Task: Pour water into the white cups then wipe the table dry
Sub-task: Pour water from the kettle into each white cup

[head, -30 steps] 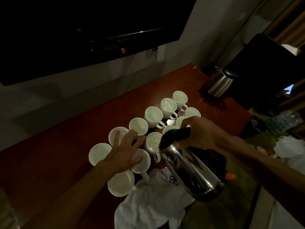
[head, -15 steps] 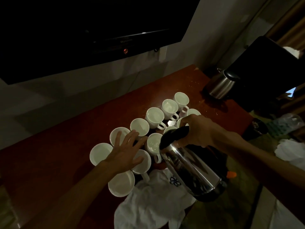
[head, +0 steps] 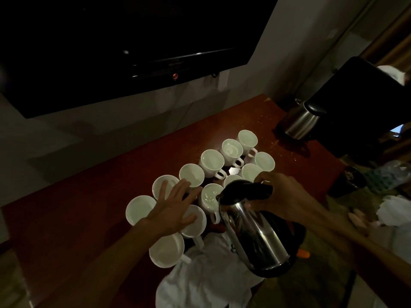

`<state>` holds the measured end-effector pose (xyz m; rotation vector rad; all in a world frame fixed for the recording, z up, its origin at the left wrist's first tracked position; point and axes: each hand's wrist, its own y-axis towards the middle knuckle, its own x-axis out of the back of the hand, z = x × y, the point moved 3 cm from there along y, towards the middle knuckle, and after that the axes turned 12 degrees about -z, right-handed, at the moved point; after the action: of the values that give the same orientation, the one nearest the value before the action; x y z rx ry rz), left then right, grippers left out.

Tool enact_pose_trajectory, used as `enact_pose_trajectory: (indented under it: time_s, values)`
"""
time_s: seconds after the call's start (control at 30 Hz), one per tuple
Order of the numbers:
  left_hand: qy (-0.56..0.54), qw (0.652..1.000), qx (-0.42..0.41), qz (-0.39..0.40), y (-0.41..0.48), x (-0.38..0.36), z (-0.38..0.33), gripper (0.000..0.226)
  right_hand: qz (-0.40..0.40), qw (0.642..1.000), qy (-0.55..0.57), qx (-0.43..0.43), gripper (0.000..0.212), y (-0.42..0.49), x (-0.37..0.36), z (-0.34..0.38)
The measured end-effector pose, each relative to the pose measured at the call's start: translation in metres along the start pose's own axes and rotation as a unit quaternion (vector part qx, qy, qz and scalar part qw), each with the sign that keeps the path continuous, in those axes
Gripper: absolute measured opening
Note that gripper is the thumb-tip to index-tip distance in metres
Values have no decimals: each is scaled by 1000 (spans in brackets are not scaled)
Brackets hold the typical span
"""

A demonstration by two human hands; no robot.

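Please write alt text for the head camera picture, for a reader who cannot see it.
A person's right hand holds a steel kettle tilted by its black handle toward a cluster of white cups on a brown table, while the left hand lies spread over the nearer ones. A white cloth lies at the table's near edge.

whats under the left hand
The left hand is spread over two white cups: the near cup below its palm, the far cup below its fingers. Their insides are mostly covered.
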<state>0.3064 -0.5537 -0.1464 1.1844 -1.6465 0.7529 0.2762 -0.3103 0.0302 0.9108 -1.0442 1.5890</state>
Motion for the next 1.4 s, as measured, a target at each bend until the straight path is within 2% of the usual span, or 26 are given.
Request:
enact_pose_trajectory:
  time_s: [0.33, 0.5, 0.67, 0.87, 0.97, 1.13, 1.4]
  values:
    - [13, 1000, 21, -9, 7, 18, -4, 80, -59, 996, 66, 9, 54, -29, 20, -12]
    - [34, 998, 24, -42, 7, 36, 2, 78, -60, 995, 78, 17, 52, -23, 28, -1]
    - [29, 998, 42, -38, 3, 53, 9, 78, -76, 993, 77, 56, 46, 0, 42, 25]
    - [22, 997, 72, -19, -7, 59, 13, 76, -28, 994, 48, 99, 37, 42, 47, 66]
    - [1, 997, 78, -15, -9, 57, 17, 75, -4, 992, 17, 124, 41, 60, 37, 82]
    - [13, 997, 70, -17, -8, 49, 27, 69, 42, 991, -34, 123, 39, 91, 17, 91]
    - [24, 998, 53, -15, 3, 37, 29, 74, 108, 987, -65, 96, 42, 113, -1, 95]
